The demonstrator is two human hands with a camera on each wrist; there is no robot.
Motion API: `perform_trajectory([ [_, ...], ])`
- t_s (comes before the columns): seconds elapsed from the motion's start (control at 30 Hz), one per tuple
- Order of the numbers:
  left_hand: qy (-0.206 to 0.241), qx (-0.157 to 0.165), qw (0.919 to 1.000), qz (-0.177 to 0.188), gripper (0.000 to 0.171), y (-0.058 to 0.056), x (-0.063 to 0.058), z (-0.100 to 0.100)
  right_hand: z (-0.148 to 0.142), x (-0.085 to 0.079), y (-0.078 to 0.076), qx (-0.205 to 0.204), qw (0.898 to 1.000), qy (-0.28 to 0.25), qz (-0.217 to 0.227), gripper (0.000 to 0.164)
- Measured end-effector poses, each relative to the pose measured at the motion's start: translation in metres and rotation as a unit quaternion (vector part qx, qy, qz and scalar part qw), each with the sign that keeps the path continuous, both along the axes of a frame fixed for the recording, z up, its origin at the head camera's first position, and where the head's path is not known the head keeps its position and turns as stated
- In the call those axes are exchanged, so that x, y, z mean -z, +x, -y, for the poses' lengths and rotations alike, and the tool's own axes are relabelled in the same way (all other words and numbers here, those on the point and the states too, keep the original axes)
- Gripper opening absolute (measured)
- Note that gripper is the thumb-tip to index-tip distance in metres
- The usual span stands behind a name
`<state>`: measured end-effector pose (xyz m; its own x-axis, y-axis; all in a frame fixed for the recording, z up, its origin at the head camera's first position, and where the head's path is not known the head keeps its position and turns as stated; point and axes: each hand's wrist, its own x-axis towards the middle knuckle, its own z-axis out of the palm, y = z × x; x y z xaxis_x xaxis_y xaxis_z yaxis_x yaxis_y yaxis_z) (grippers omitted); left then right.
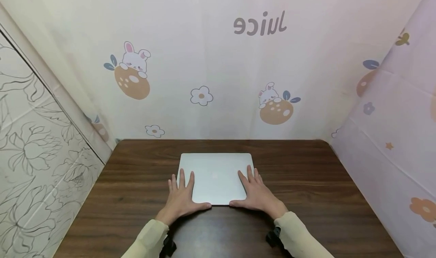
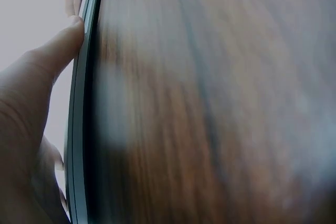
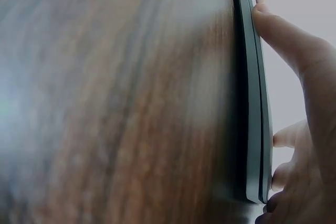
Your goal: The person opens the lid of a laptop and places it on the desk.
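Observation:
A closed silver laptop (image 1: pixel 218 178) lies flat on a dark wood table (image 1: pixel 306 182), its front edge toward me. My left hand (image 1: pixel 182 198) rests on its left front corner, fingers straight and spread, some on the lid. The right hand (image 1: pixel 257 194) mirrors it at the right front corner. Both thumbs point inward along the front edge, tips near its middle with a short gap between them. In the left wrist view, the left thumb (image 2: pixel 59 45) touches the edge of the laptop (image 2: pixel 79 108). The right thumb (image 3: pixel 286 35) does likewise in the right wrist view.
Behind the table hangs a pale curtain (image 1: pixel 225 61) printed with rabbits and fruit, and a similar curtain (image 1: pixel 402 136) borders the right side. On the left stands a white panel (image 1: pixel 34 167) with flower line drawings. Black wrist cameras sit under both sleeves.

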<state>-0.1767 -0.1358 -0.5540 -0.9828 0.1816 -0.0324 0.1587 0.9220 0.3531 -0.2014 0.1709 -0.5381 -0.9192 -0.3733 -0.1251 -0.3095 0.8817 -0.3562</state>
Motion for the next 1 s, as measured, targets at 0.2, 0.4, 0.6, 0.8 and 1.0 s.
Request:
perform_trajectory([
  [0.2, -0.003, -0.001, 1.0000, 0.002, 0.139, 0.000, 0.000, -0.005, -0.005, -0.002, 0.001, 0.000, 1.000, -0.001, 0.002, 0.124],
  [0.4, -0.006, -0.003, 1.0000, 0.001, 0.139, 0.000, -0.001, -0.010, -0.009, -0.003, 0.002, -0.004, 1.000, -0.005, -0.002, 0.123],
  [0.6, -0.005, -0.007, 0.9999, -0.005, 0.139, 0.001, 0.000, -0.014, -0.014, 0.000, 0.000, -0.001, 1.000, 0.001, -0.001, 0.123],
  [0.8, -0.005, -0.005, 1.0000, -0.005, 0.138, 0.000, 0.000, -0.018, -0.018, 0.000, 0.000, 0.000, 1.000, 0.003, 0.001, 0.124],
  [1.0, -0.005, -0.003, 1.0000, 0.004, 0.139, 0.001, 0.000, -0.023, -0.022, -0.001, 0.001, 0.000, 1.000, 0.003, -0.001, 0.123],
])
